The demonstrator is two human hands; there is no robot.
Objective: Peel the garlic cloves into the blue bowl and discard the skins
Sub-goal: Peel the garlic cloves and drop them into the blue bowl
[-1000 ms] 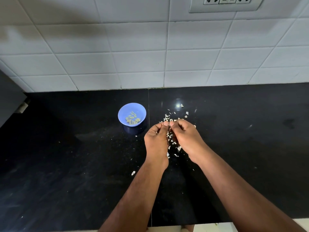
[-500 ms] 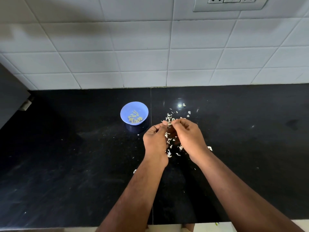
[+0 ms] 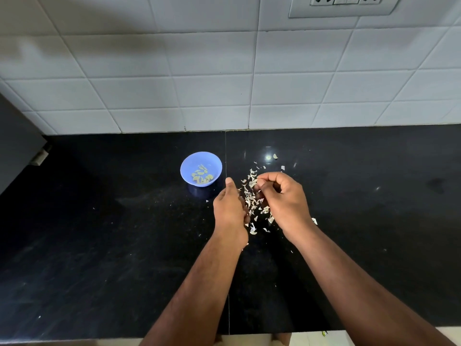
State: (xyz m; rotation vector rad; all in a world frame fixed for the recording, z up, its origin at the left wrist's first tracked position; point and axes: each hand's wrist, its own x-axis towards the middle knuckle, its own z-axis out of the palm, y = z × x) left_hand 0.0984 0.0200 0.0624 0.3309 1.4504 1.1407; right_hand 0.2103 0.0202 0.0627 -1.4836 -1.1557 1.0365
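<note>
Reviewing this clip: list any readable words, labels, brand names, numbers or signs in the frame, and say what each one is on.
None: nothing in this frame can be read.
Socket and switch plate: only holes and rocker marks, no lettering visible.
Blue bowl: plain, no label or print.
Black countertop and white wall tiles: no markings.
Dark object at the left edge: no text shows.

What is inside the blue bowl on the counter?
The blue bowl holds a small heap of pale peeled garlic cloves. Whatever lies beneath that heap is covered.
</note>
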